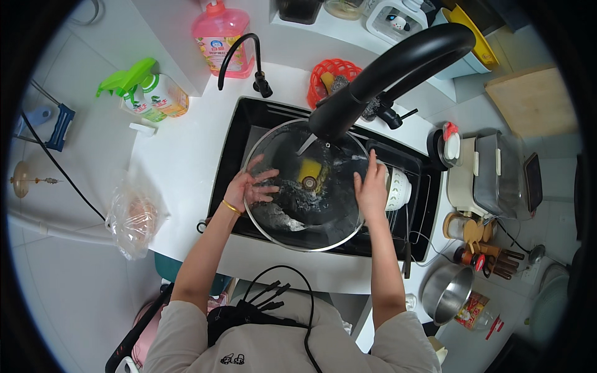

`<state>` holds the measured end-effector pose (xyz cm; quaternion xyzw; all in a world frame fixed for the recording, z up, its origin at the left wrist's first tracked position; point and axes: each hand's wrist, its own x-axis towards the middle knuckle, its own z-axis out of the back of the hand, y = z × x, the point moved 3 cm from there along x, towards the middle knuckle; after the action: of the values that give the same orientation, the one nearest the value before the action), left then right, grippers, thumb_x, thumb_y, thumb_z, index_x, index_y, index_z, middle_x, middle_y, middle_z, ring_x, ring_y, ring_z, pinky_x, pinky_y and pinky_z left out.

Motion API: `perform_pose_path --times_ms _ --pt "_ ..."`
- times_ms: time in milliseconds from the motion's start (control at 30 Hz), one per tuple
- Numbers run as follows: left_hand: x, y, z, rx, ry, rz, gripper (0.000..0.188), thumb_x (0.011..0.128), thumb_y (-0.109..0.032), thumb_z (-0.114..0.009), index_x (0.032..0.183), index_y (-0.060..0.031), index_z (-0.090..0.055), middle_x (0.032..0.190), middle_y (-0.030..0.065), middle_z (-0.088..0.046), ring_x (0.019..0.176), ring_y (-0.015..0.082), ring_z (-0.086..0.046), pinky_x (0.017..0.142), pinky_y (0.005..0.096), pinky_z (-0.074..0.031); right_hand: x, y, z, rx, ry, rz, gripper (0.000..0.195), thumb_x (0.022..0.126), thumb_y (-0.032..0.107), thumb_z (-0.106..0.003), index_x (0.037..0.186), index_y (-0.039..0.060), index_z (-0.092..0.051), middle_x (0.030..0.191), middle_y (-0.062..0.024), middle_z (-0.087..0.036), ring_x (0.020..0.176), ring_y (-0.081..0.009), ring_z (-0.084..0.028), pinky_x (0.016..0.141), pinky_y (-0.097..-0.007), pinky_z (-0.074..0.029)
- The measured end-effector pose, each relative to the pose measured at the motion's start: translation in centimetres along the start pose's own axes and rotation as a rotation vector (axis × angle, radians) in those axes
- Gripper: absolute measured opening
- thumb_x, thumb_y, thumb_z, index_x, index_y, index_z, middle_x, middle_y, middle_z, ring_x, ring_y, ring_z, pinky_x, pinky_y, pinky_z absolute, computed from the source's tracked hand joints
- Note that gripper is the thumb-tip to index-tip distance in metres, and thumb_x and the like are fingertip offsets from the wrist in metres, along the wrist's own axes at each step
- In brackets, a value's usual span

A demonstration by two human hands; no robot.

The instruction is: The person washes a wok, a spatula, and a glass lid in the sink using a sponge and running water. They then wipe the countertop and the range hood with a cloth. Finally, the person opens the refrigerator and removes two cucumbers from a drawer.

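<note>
A large round glass pot lid (322, 224) with a metal rim lies between my hands above the black sink (237, 144). My left hand (240, 191) grips its left edge, with the fingers showing through the glass. My right hand (372, 191) holds the opposite edge, thumb and index finger along the rim. The black faucet (343, 105) arches over the lid, and water shows around the glass. Near the lid's central fitting (309, 182) is a yellow patch (309, 169); whether it lies on or below the glass I cannot tell.
White bowls (397, 189) sit in the sink's right side beside a long-handled utensil (407, 254). A slim black tap (262, 86) and a red basket (322, 74) stand behind. Spray bottles (163, 95) and a plastic bag (135, 219) are left; a steel bowl (447, 293) is right.
</note>
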<state>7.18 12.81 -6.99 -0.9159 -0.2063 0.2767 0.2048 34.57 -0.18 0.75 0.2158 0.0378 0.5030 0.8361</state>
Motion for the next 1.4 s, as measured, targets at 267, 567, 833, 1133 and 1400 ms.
perform_pose_path --times_ms 267,567,833,1133,1400 --pt "-1.3 0.4 -0.2 -0.006 -0.091 -0.022 0.065 0.074 -0.008 -0.034 0.138 -0.0184 -0.026 0.122 0.0250 -0.048 0.090 0.0434 -0.059 0.065 0.0476 -0.056 1.4 9.4 -9.2 -0.233 0.002 0.231 0.072 0.085 0.039 -0.050 0.131 -0.0111 -0.028 0.135 -0.0243 -0.033 0.132 -0.0341 -0.021 0.108 -0.0454 -0.015" --pt "-1.0 2.0 3.0 -0.094 -0.131 -0.108 0.054 0.069 0.004 -0.040 0.122 -0.0042 -0.048 0.092 0.0087 -0.061 0.090 0.0216 -0.061 0.080 0.0329 -0.051 -1.5 16.9 -12.8 0.057 0.201 0.416 0.058 0.089 0.033 -0.041 0.133 -0.0033 -0.031 0.141 -0.0175 -0.029 0.132 -0.0297 -0.023 0.108 -0.0426 -0.014" --pt "-1.6 0.8 0.1 -0.151 -0.061 -0.163 0.080 0.060 0.006 -0.034 0.137 -0.0157 -0.030 0.128 0.0243 -0.043 0.100 0.0408 -0.057 0.084 0.0476 -0.049 -8.4 11.8 -7.8 0.061 0.486 0.638 0.054 0.090 0.032 -0.043 0.137 0.0092 -0.031 0.144 -0.0078 -0.027 0.134 -0.0236 -0.022 0.109 -0.0407 -0.013" --pt "-2.9 1.1 0.6 -0.075 -0.024 -0.093 0.089 0.057 0.005 -0.039 0.141 -0.0214 -0.022 0.134 0.0253 -0.034 0.105 0.0468 -0.051 0.078 0.0530 -0.051 -0.3 1.7 -7.6 -0.184 0.141 0.269 0.066 0.087 0.039 -0.048 0.136 0.0005 -0.028 0.143 -0.0165 -0.025 0.133 -0.0277 -0.022 0.109 -0.0403 -0.015" --pt "-2.9 1.3 -0.2 -0.112 -0.007 -0.061 0.088 0.058 0.003 -0.039 0.141 -0.0204 -0.021 0.134 0.0236 -0.035 0.105 0.0433 -0.052 0.079 0.0501 -0.052 1.6 12.6 -11.0 0.014 0.116 0.432 0.065 0.085 0.037 -0.050 0.134 -0.0013 -0.031 0.141 -0.0169 -0.029 0.132 -0.0279 -0.024 0.109 -0.0404 -0.016"
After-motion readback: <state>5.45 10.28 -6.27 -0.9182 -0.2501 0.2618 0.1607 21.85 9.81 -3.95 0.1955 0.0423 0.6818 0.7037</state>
